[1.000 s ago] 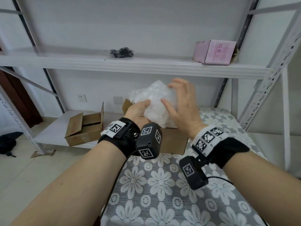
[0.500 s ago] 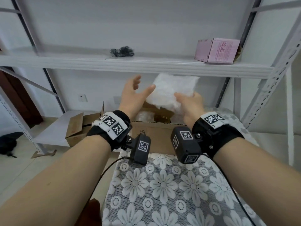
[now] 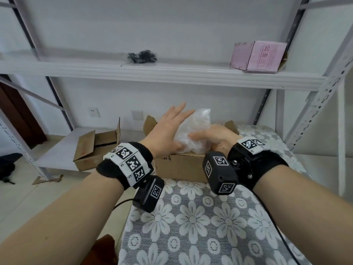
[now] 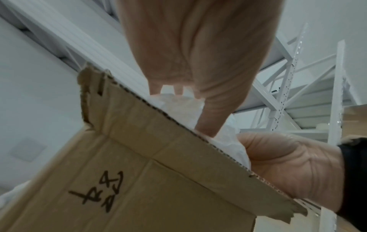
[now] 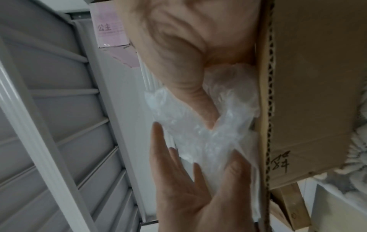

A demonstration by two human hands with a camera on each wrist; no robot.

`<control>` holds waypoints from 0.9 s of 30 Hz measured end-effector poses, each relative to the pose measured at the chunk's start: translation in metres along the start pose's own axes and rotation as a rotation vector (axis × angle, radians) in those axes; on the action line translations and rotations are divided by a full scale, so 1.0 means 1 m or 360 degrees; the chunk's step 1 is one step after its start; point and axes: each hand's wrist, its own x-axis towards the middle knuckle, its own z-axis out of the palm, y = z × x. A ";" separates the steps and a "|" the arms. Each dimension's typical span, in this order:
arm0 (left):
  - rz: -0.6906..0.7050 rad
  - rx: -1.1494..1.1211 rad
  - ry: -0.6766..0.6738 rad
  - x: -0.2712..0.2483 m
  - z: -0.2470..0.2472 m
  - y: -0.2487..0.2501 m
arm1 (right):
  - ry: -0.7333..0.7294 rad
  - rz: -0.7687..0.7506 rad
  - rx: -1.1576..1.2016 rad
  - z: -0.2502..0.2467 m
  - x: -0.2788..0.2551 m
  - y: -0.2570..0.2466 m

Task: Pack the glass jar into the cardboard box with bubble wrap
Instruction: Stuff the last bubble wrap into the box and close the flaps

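Note:
A crumpled bundle of clear bubble wrap [image 3: 196, 129] sticks up out of the open brown cardboard box [image 3: 179, 167] on the flowered table. My left hand [image 3: 172, 127] lies flat against the bundle's left side with its fingers straight. From the right, my right hand [image 3: 210, 134] grips the bubble wrap. In the right wrist view its thumb digs into the bubble wrap [image 5: 210, 135] beside the box wall [image 5: 307, 94]. The left wrist view shows the box [image 4: 139, 157], with handwriting on it, and the wrap [image 4: 178, 102] above its edge. The glass jar is hidden.
A pink carton [image 3: 257, 56] and a black bundle [image 3: 142, 56] sit on the white shelf above. A second open cardboard box [image 3: 95, 148] lies on the low shelf to the left. A perforated metal upright [image 3: 315, 104] stands at the right. The lace tablecloth [image 3: 191, 226] covers the near table.
The right hand lifted the bubble wrap above the box, then brought it down into the opening. The left hand let go, opened, and now presses flat on the bundle.

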 end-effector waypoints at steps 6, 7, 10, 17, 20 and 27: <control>-0.0038 0.0134 -0.0345 0.006 -0.003 0.000 | 0.0322 -0.0049 -0.0236 0.011 0.013 0.007; -0.0038 0.0178 -0.0401 0.006 -0.004 0.002 | 0.0388 -0.0097 -0.0300 0.010 0.013 0.007; -0.0056 0.0235 -0.0513 0.005 -0.010 0.008 | 0.0371 -0.0325 -0.0415 0.007 0.007 0.009; -0.0155 -0.0011 -0.0505 0.004 -0.008 0.005 | 0.0348 -0.0673 -0.0822 0.007 0.003 -0.002; -0.0180 0.0016 -0.0425 0.011 -0.011 0.005 | 0.0318 -0.0670 -0.1185 0.007 0.003 -0.005; -0.0371 0.0691 -0.0063 0.027 0.000 0.000 | -0.0068 -0.0432 -0.1330 0.001 -0.011 -0.011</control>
